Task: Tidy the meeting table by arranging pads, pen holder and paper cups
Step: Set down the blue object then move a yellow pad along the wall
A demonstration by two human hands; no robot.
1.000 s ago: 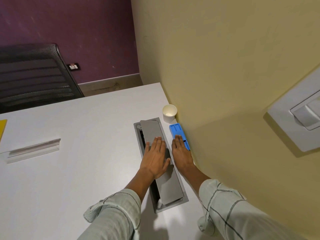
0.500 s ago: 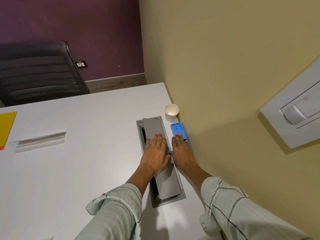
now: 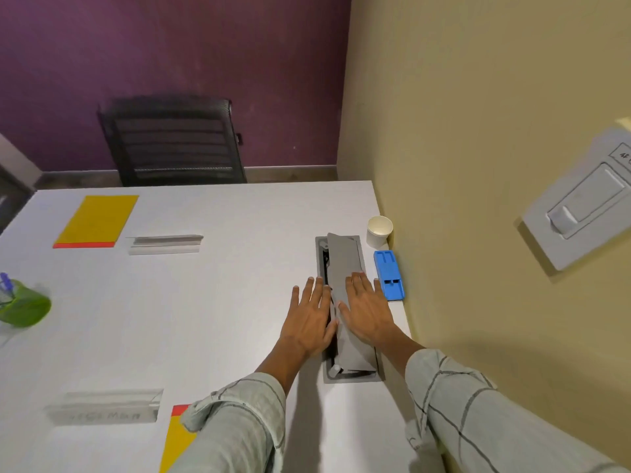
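Both hands lie spread and flat, the left hand point(image 3: 309, 320) beside the cable box flap point(image 3: 345, 288) and the right hand point(image 3: 367, 314) on it, so pressing could pinch fingers, while a careless sweep could tip the paper cup point(image 3: 379, 231) by the table's point(image 3: 222, 302) far right corner.

One head camera is looking forward and down from above the white table point(image 3: 211, 302), close to the person's own arms. It is facing toward the purple far wall point(image 3: 170, 63) and the black chair point(image 3: 174, 141); the yellow side wall point(image 3: 478, 131) is filling the right part. The wide lens is bending the edges. Both hands are lying near the centre, low in the picture.
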